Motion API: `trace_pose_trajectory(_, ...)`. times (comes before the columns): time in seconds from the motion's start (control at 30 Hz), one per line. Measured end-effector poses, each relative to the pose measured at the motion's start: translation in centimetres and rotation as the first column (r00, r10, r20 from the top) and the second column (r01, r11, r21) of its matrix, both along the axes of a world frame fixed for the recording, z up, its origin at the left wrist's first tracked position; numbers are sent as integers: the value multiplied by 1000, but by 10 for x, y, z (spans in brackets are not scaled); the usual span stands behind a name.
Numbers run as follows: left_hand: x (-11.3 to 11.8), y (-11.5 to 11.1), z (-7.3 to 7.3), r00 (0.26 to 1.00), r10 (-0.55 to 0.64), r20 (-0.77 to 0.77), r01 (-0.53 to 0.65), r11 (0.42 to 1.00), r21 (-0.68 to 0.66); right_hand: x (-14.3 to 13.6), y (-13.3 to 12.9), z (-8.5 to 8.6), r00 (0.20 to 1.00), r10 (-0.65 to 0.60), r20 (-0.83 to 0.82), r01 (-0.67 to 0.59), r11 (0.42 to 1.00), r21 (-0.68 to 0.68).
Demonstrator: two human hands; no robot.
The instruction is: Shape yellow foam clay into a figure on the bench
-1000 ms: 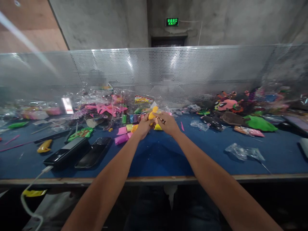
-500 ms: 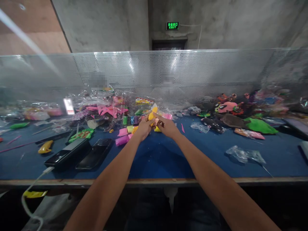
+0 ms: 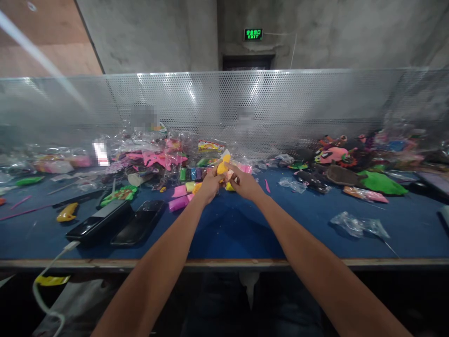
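Above the middle of the blue table, both my hands meet at a lump of yellow modelling clay (image 3: 223, 164) with a white pointed tip sticking out at its top. My left hand (image 3: 211, 183) pinches the clay from the left and below. On the other side my right hand (image 3: 243, 181) has its bent fingers and thumb closed against the clay. The lower part of the lump is hidden by the fingers. Just left of my hands lie wrapped clay packets, among them a purple one (image 3: 178, 203) and a pink one (image 3: 180, 191).
A power bank (image 3: 98, 222) with a white cable and a black phone (image 3: 139, 223) lie front left. Clear plastic wrap (image 3: 359, 224) lies at right. Clay figures (image 3: 336, 157) and a green piece (image 3: 382, 183) stand back right, before a perforated metal screen (image 3: 196, 98).
The view has shifted very slightly. Both hands stay at the yellow clay, with only a small movement of the fingers.
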State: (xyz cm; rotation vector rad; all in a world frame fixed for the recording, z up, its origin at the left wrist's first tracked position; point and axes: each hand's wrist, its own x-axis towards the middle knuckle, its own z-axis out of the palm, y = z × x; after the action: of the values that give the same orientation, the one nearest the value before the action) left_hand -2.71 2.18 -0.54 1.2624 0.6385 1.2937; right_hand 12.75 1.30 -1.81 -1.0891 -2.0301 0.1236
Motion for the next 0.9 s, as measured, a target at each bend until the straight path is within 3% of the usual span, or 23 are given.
trace_pose_trajectory(0.33, -1, 3, -3, 999, -4, -40, 8, 996, 89, 0, 0, -2, 997, 53, -48, -53, 999, 6)
trace_pose_trajectory(0.9, -1, 3, -2, 999, -15, 37, 14, 999, 41, 3, -1, -1, 998, 3, 60, -5, 1000, 26)
